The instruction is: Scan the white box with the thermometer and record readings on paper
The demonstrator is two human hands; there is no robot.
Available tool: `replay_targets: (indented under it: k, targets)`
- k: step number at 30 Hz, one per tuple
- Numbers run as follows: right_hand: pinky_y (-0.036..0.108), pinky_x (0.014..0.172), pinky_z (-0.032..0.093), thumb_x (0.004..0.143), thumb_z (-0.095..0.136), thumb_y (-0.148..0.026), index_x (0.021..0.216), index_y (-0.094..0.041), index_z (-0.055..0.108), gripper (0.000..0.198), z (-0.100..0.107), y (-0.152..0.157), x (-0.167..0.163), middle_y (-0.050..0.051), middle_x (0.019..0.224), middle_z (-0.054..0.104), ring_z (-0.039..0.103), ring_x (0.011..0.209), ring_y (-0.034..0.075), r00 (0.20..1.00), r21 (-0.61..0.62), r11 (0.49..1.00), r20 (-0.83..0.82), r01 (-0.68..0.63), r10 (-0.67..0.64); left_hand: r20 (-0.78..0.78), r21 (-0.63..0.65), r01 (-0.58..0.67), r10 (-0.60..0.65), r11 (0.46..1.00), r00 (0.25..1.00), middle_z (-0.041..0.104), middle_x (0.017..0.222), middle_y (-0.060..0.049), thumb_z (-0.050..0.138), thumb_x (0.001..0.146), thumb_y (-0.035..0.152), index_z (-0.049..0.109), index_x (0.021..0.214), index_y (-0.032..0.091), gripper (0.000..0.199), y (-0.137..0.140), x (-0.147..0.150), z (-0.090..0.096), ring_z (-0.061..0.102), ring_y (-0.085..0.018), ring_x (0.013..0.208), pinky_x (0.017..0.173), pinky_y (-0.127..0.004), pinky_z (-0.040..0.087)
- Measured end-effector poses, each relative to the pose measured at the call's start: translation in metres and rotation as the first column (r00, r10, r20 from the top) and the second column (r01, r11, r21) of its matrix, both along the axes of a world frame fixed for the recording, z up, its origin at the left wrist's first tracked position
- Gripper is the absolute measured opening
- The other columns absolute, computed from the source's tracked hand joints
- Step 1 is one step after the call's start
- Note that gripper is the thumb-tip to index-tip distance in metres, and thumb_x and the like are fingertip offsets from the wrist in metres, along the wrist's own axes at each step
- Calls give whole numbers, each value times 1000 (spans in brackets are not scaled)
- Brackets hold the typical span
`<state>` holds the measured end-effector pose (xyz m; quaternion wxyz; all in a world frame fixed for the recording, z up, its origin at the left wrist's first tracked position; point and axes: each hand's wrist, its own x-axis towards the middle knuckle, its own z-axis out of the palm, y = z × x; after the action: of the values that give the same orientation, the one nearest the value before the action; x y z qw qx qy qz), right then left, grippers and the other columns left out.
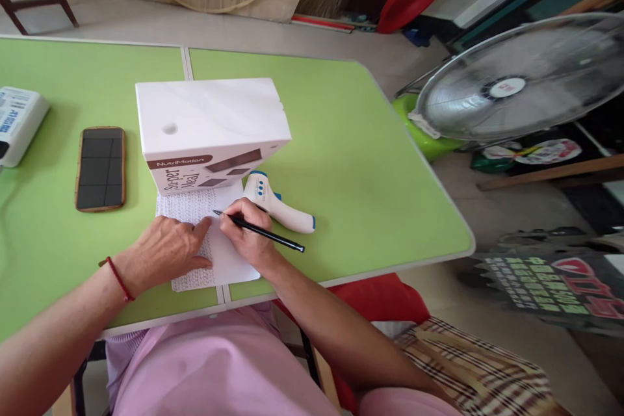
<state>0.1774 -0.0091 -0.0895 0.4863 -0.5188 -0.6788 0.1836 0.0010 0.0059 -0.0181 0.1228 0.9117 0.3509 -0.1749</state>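
Note:
A black pen (pixel 273 234) is gripped in my right hand (pixel 251 234), its tip at a sheet of paper (pixel 231 263) whose left part carries dense rows of handwriting. My left hand (pixel 166 250) lies on the written side with fingers spread, the index finger pointing near the pen tip. Behind the paper stands a white box (pixel 209 114) with a brown "NutriMotion" label, covering the paper's far edge. Just beyond my right hand lies a white and blue infrared thermometer (pixel 287 213), touching or close to the paper.
A phone (pixel 101 169) lies left of the box on the green folding table (pixel 351 162). At the far left sits a white device (pixel 20 120) with a cable. A large fan (pixel 517 88) stands off the table's right side. A red stool or chair seat (pixel 385 299) is at my right.

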Motion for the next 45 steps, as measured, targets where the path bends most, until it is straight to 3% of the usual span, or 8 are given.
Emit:
replay_targets:
  k: [9, 18, 45]
  targets:
    - [23, 51, 43, 82, 56, -20, 69, -24, 47, 15, 1, -1, 2, -6, 56, 52, 50, 50, 11, 1000, -24, 1000, 2, -11, 11, -3, -5, -2, 2, 1000, 1000, 75, 84, -13, 60, 92, 50, 51, 132, 12, 55, 1, 1, 1, 73, -36, 78, 60, -37, 49]
    - [23, 50, 41, 80, 55, -21, 71, -24, 48, 12, 0, -2, 1, -7, 55, 49, 47, 48, 11, 997, -42, 996, -5, 79, -80, 26, 0, -16, 16, 1000, 1000, 75, 82, -13, 64, 91, 45, 52, 130, 11, 54, 1, 1, 0, 73, -35, 77, 59, -36, 49]
    - [24, 51, 44, 82, 57, -24, 71, -23, 50, 13, -1, -2, 2, -6, 56, 54, 51, 50, 11, 999, -60, 997, -25, 40, -41, 36, 6, -17, 16, 1000, 999, 74, 82, -15, 65, 90, 45, 54, 127, 11, 51, 1, 1, 1, 73, -33, 74, 57, -34, 47]
